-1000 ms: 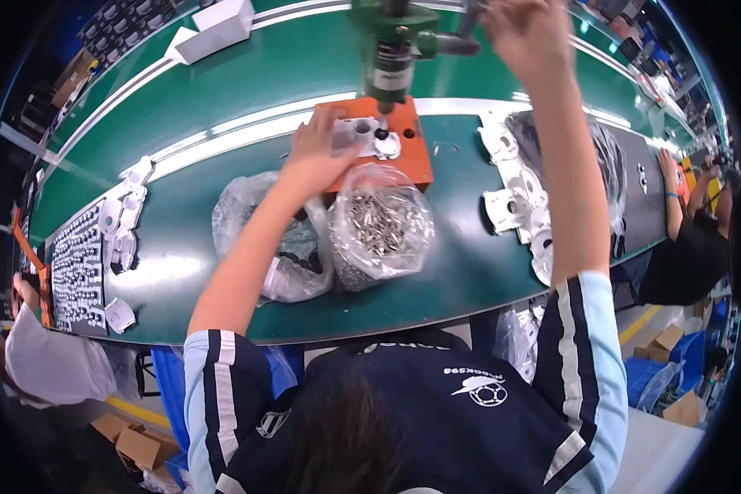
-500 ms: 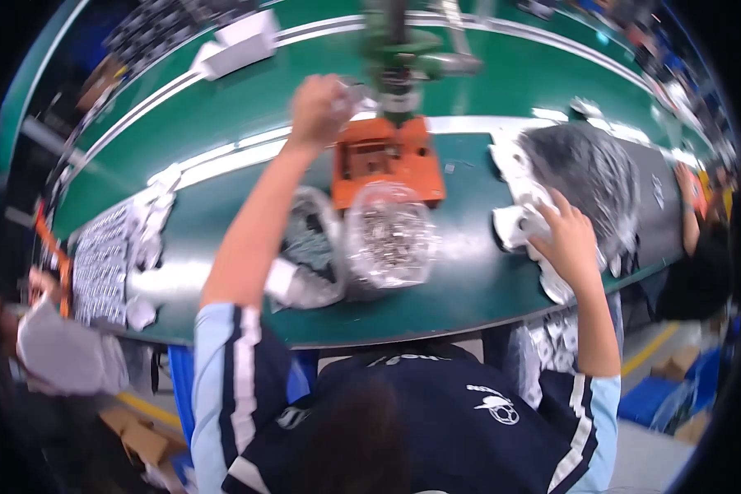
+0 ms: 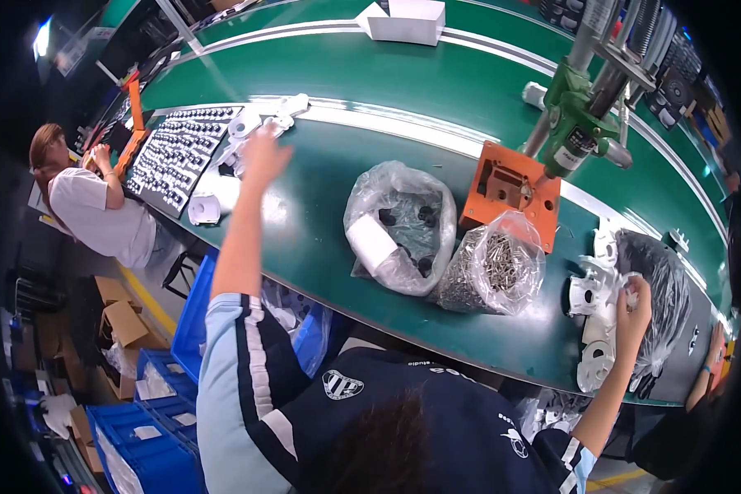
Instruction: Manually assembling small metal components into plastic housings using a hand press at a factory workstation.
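My left hand (image 3: 265, 156) reaches out over the left part of the bench, fingers stretched and apart. Just beyond and beside it lie several white plastic parts (image 3: 243, 125). Over at the right, the fingers of my right hand (image 3: 636, 311) are closed around a small white plastic part (image 3: 631, 298), mostly covered by them. More white moulded parts (image 3: 586, 295) with round holes lie in a row beside that hand, against a dark plastic bag (image 3: 663, 280).
An orange fixture (image 3: 543, 216) sits under a green press (image 3: 572, 123). Nearer stand a clear bag of metal screws (image 3: 502, 263) and a bag with dark parts (image 3: 403, 226). Rows of small parts cover a tray (image 3: 177, 152) by a co-worker (image 3: 99, 185). Blue bins (image 3: 136, 436) stand below.
My view has turned left. My left hand has moved from the fixture to the white parts at the left and is empty now. My right hand has closed on a white part.
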A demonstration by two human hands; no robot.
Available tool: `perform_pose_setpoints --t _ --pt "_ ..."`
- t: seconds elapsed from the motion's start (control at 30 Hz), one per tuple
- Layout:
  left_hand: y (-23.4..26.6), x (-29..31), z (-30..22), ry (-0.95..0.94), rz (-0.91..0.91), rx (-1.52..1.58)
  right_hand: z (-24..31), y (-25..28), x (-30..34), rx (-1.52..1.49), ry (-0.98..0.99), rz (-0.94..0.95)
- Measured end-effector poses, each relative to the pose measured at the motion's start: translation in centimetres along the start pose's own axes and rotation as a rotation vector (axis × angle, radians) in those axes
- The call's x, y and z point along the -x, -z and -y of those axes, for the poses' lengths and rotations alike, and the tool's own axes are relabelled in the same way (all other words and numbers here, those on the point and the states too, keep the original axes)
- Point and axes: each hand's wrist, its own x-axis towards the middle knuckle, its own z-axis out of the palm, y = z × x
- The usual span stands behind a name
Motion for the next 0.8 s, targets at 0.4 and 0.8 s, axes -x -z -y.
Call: perform_pose_setpoints --t 0.4,0.8 --pt "-2.8 6.0 18.0 0.886 0.207 -0.136 4.1 0.7 -1.8 -0.732 -0.031 -0.119" --pt "4.4 9.9 -7.0 0.217 0.115 1.328 17.4 -3.5 2.7 -1.215 -0.237 0.309"
